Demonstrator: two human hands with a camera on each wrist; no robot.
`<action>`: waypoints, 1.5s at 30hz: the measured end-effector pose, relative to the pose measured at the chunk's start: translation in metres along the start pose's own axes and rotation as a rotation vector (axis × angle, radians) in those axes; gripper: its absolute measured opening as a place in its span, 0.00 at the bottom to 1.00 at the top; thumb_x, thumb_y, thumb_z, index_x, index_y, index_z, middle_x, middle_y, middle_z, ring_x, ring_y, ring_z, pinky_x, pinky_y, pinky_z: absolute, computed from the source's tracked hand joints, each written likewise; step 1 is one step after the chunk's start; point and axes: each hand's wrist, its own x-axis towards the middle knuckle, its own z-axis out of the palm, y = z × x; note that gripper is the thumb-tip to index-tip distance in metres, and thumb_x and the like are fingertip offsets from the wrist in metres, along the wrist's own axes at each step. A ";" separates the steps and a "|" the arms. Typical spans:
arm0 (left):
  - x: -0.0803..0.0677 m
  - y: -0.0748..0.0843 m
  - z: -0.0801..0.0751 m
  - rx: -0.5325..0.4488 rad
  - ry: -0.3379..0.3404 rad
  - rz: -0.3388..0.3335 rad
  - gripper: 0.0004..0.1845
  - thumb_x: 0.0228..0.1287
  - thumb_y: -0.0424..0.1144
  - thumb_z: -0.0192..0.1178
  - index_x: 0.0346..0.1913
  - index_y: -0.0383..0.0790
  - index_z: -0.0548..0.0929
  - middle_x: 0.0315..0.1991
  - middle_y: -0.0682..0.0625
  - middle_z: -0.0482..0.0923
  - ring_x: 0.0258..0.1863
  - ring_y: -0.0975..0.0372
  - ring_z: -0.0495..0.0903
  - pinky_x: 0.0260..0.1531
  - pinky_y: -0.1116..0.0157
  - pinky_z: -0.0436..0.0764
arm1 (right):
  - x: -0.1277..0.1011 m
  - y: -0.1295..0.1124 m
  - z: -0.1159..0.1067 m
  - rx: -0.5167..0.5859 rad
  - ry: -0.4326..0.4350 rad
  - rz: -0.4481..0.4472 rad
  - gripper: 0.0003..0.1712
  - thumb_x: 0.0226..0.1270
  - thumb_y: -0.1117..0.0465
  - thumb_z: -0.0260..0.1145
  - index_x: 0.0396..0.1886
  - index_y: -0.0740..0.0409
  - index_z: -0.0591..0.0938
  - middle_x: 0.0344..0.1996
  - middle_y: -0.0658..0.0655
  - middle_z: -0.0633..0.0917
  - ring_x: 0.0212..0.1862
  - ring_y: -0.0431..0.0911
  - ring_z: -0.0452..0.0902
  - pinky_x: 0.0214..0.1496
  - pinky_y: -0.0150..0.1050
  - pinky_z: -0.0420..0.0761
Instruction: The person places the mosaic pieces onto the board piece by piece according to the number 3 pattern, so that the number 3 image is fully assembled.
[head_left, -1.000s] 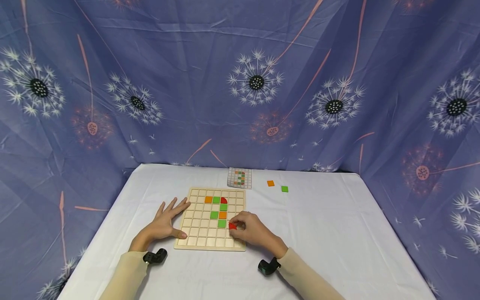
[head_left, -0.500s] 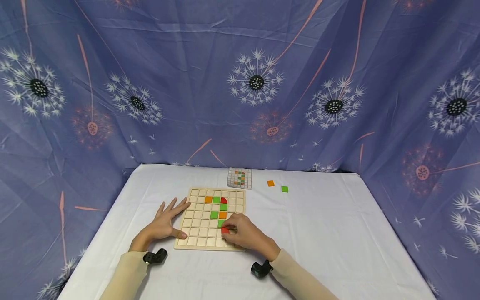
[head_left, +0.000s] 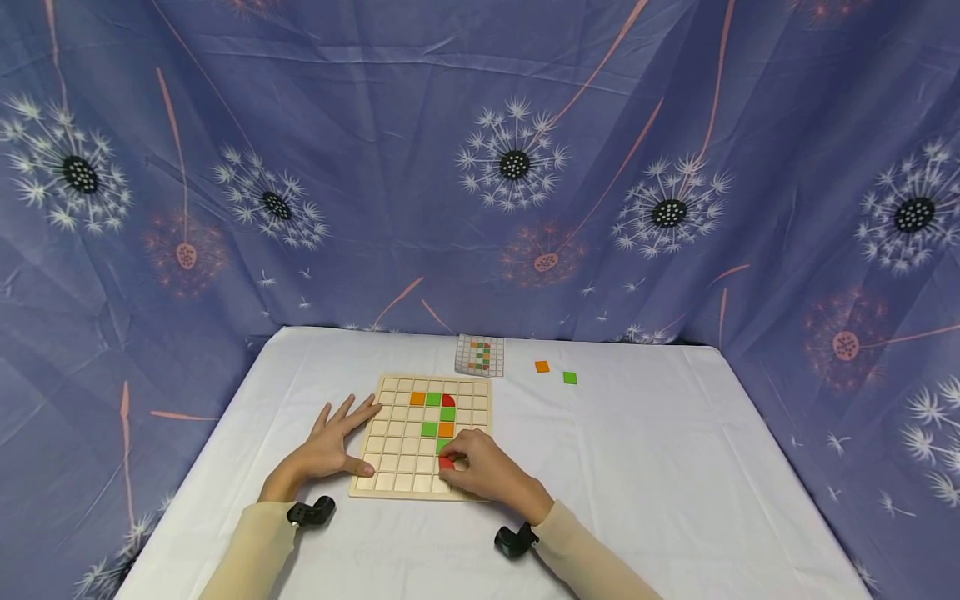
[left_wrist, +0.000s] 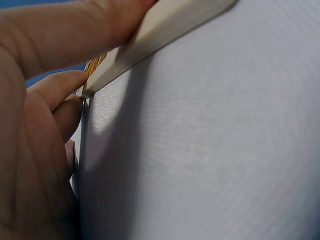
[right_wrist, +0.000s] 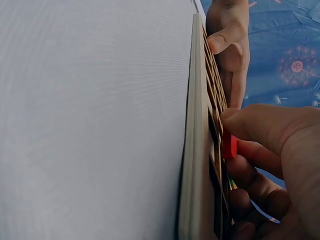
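A square wooden grid board (head_left: 401,467) lies on the white cloth. My left hand (head_left: 324,448) spreads its fingers along the board's left edge, with the thumb near the front corner. My right hand (head_left: 491,468) pinches a red tile (head_left: 446,462) between thumb and fingers, low over the grid just in front of a green tile (head_left: 441,447), which is partly covered. In the right wrist view the red tile (right_wrist: 231,146) stands right at the grid's surface. Orange, green and rounded red tiles, among them a red tile (head_left: 448,401), sit in cells farther back on the board.
Behind the board lies a printed pattern card (head_left: 480,357) with a coloured grid. To its right are a loose orange tile (head_left: 542,367) and a loose green tile (head_left: 570,378). A patterned blue curtain (head_left: 375,167) hangs behind the table.
My right hand has moved left over the board with the red tile, from beside the column of tiles to just in front of its nearest green tile. The left hand stays put.
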 end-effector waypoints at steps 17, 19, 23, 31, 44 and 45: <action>0.001 0.002 -0.001 -0.001 0.003 0.016 0.62 0.37 0.57 0.80 0.78 0.39 0.66 0.82 0.37 0.54 0.81 0.34 0.40 0.75 0.32 0.29 | 0.005 -0.002 -0.001 -0.007 -0.036 0.001 0.10 0.67 0.57 0.74 0.46 0.51 0.91 0.36 0.42 0.88 0.38 0.35 0.75 0.42 0.26 0.75; 0.001 0.001 -0.001 0.001 0.003 0.015 0.62 0.36 0.57 0.80 0.78 0.39 0.66 0.81 0.37 0.54 0.81 0.34 0.40 0.75 0.32 0.29 | 0.005 -0.001 -0.002 -0.007 -0.048 -0.007 0.09 0.68 0.58 0.73 0.46 0.50 0.92 0.39 0.42 0.90 0.39 0.34 0.77 0.45 0.26 0.76; 0.001 0.001 -0.001 -0.006 -0.001 0.008 0.63 0.36 0.57 0.81 0.78 0.39 0.65 0.81 0.38 0.54 0.81 0.34 0.40 0.75 0.32 0.28 | 0.006 0.002 -0.001 0.001 -0.058 -0.013 0.10 0.69 0.59 0.71 0.47 0.50 0.92 0.39 0.41 0.90 0.39 0.32 0.77 0.46 0.26 0.78; 0.000 0.000 -0.001 -0.006 -0.001 0.016 0.62 0.36 0.57 0.81 0.78 0.40 0.65 0.82 0.38 0.53 0.81 0.34 0.40 0.75 0.32 0.28 | 0.002 0.000 -0.004 -0.007 -0.062 -0.032 0.11 0.68 0.61 0.70 0.47 0.53 0.92 0.38 0.44 0.90 0.37 0.34 0.76 0.45 0.26 0.76; -0.001 0.000 0.000 0.003 -0.001 0.001 0.62 0.36 0.58 0.80 0.78 0.41 0.65 0.82 0.39 0.53 0.81 0.34 0.40 0.76 0.32 0.29 | 0.007 0.001 -0.007 0.030 -0.121 0.030 0.12 0.66 0.63 0.71 0.48 0.55 0.90 0.29 0.39 0.80 0.35 0.35 0.74 0.41 0.25 0.74; -0.001 0.000 0.000 0.004 0.000 0.000 0.62 0.36 0.58 0.80 0.78 0.41 0.66 0.82 0.39 0.53 0.81 0.34 0.40 0.76 0.32 0.29 | 0.007 0.001 -0.007 0.033 -0.120 0.034 0.11 0.65 0.63 0.72 0.47 0.55 0.90 0.29 0.39 0.80 0.35 0.35 0.74 0.41 0.25 0.74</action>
